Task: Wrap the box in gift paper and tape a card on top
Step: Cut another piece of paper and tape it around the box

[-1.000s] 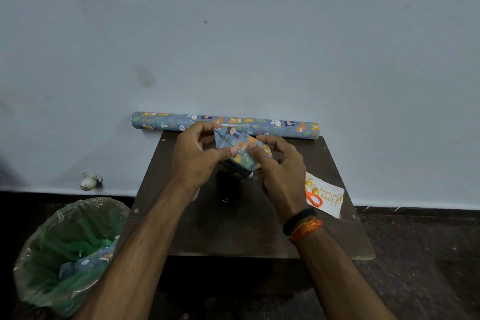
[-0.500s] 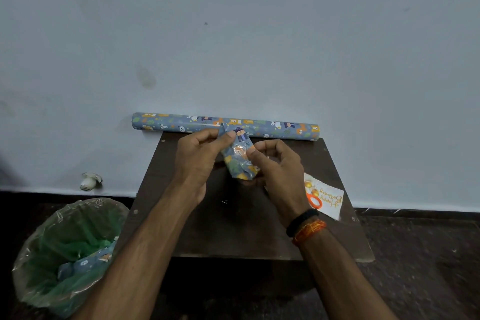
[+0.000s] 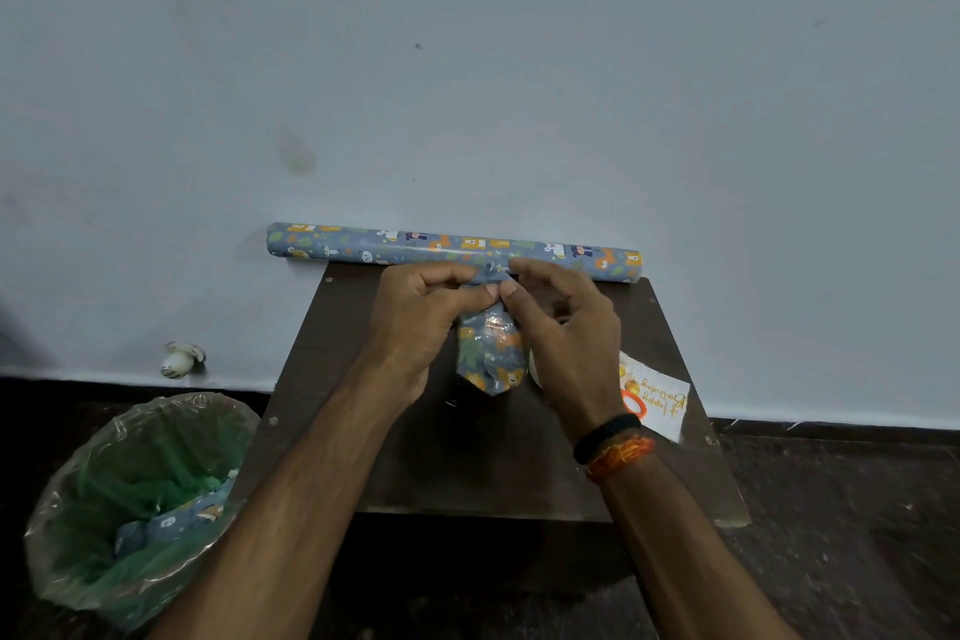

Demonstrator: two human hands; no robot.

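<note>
A card (image 3: 655, 395) reading "Happy Birthday" lies on the table (image 3: 467, 463). The left hand (image 3: 415, 322) and right hand (image 3: 563, 327) pinch the wrapped box's (image 3: 491, 353) far paper fold, fingers curled.

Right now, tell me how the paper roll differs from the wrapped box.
The roll is a long tube; the box is short and stubby. The roll lies untouched at the table's far edge against the wall; the box is near the middle, its far end pinched by the left hand and right hand. The roll runs left to right; the box points toward the wall. Both show the same blue animal print.
</note>
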